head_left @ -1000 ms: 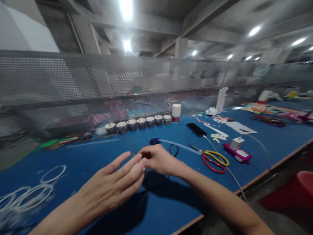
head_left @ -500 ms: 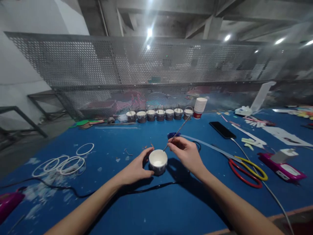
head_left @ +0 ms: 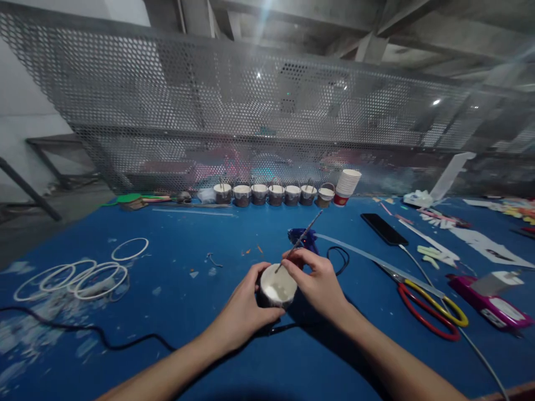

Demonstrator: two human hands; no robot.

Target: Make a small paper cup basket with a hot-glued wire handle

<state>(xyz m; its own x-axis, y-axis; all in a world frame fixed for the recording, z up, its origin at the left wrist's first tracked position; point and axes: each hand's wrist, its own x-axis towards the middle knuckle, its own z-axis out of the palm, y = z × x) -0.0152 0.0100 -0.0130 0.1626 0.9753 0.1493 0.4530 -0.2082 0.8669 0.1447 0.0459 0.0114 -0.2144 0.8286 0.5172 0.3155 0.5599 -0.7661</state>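
Observation:
A small paper cup [head_left: 278,288] with white filling stands on the blue table [head_left: 200,345] right in front of me. My left hand [head_left: 242,309] wraps round its left side and holds it. My right hand [head_left: 318,281] is at the cup's right rim, with thumb and fingers pinched on a thin metal stick [head_left: 301,237]. The stick slants up and to the right, and its lower tip dips into the cup's white filling.
Several filled cups [head_left: 267,194] line the back by the perforated metal screen, beside a stack of paper cups [head_left: 348,186]. A blue glue gun [head_left: 301,236], a phone [head_left: 384,229], red-and-yellow scissors [head_left: 430,309], a pink device [head_left: 489,298], white rings [head_left: 83,273] and a black cable [head_left: 96,331] lie around.
My view has swung left and down. The cup has come into view with my left hand closed round it. The stick in my right hand now reaches into the cup.

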